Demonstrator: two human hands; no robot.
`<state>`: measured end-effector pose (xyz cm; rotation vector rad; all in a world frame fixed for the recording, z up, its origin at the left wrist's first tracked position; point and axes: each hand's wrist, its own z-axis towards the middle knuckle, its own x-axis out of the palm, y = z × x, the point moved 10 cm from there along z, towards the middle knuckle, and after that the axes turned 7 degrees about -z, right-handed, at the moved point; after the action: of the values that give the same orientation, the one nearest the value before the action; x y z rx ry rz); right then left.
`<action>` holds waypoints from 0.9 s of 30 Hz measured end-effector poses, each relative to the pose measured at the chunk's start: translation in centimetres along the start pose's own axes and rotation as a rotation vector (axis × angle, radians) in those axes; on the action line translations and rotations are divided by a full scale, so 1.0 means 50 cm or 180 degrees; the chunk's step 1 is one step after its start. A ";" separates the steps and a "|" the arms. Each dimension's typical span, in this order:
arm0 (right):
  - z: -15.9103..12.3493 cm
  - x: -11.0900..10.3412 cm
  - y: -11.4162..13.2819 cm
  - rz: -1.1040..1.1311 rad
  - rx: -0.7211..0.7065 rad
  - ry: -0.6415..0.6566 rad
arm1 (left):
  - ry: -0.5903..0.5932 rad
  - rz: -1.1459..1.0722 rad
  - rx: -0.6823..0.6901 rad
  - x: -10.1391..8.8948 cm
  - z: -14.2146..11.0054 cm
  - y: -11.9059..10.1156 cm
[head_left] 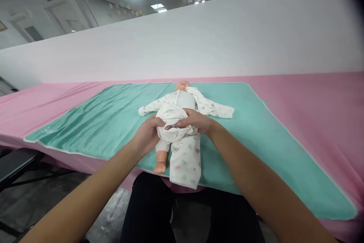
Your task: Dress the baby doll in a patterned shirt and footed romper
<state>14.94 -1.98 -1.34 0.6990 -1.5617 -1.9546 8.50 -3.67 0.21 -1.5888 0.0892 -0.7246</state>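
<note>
A baby doll (182, 85) lies on its back on a teal mat (256, 137), head away from me. It wears a white printed romper (184, 155) whose top lies spread open, sleeves out to both sides. One bare leg (160, 161) sticks out near the mat's front edge. My left hand (148, 135) grips the bunched fabric at the doll's hip. My right hand (196, 121) lies over the doll's belly, fingers curled on the same cloth.
The mat lies on a pink sheet (318, 106) covering a long table. A white partition (227, 38) rises behind it. The table's front edge is just before my dark trousers (159, 212), with grey floor to the left.
</note>
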 end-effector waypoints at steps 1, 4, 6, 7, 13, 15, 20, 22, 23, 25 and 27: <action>-0.003 0.000 -0.002 -0.0234 0.0113 -0.0008 | -0.0136 -0.0124 -0.0025 0.003 -0.024 -0.001; -0.006 0.014 -0.008 -0.1187 0.0429 0.0195 | -0.0613 -0.0282 -0.0129 -0.002 -0.106 0.014; -0.003 0.034 -0.008 -0.1771 0.0498 0.0441 | -0.0932 -0.0368 -0.0173 -0.007 -0.163 0.032; 0.001 0.044 -0.008 -0.2016 0.0495 0.0545 | -0.1135 -0.0435 -0.0152 -0.012 -0.190 0.040; 0.015 0.096 -0.029 -0.2824 0.0516 0.0904 | -0.2274 -0.0888 0.0185 -0.045 -0.308 0.093; 0.014 0.104 -0.031 -0.2968 0.0512 0.0830 | -0.2434 -0.0919 0.0256 -0.065 -0.321 0.102; 0.008 0.110 -0.032 -0.3145 0.0590 0.0626 | -0.2621 -0.0701 0.0293 -0.152 -0.323 0.098; 0.008 0.109 -0.031 -0.3257 0.0553 0.0550 | -0.2756 -0.0720 0.0204 -0.195 -0.320 0.112; 0.008 0.109 -0.032 -0.3332 0.0519 0.0528 | -0.2769 -0.0790 0.0115 -0.211 -0.315 0.128; 0.009 0.108 -0.033 -0.3445 0.0447 0.0493 | -0.2658 -0.0878 -0.0038 -0.229 -0.300 0.163; 0.009 0.108 -0.035 -0.3448 0.0385 0.0474 | -0.2471 -0.0638 -0.0046 -0.231 -0.287 0.186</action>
<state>10.56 -5.06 -3.32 1.9925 -1.3025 -2.3969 -4.47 -12.41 -13.25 -1.8081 -0.6390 -0.2151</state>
